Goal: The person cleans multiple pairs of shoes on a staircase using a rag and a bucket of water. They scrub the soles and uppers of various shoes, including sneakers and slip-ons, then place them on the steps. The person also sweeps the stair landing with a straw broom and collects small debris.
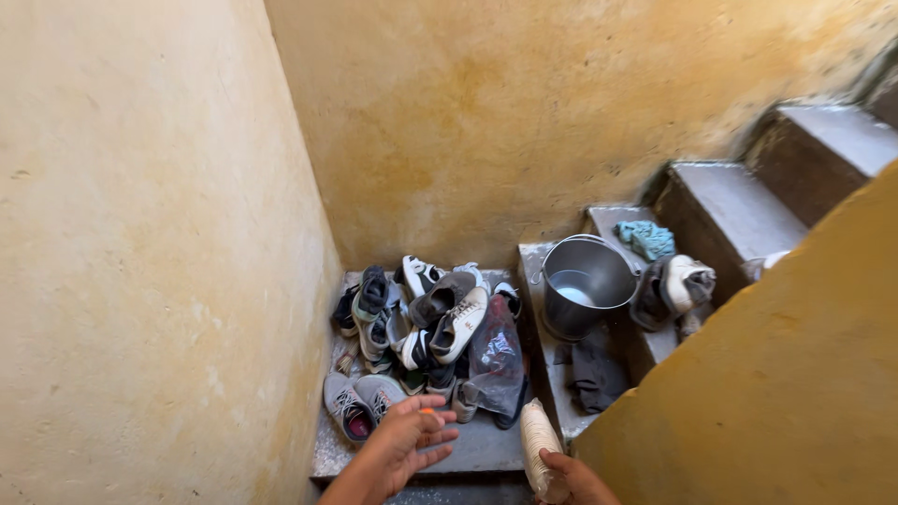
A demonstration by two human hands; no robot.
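The left hand (402, 440) has fingers spread, holding nothing, just above the grey lace-up shoe with a pink inside (348, 409) at 7 o'clock. Grab it by the heel. The right hand (572, 475) squeezes a cream brush (538, 440). The shoe pile (421, 318) crowds close; a metal bucket (585, 283) sits at 2 o'clock.

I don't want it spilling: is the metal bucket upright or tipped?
Tipped: the metal bucket leans on the step, its mouth facing outward, with pale contents inside.
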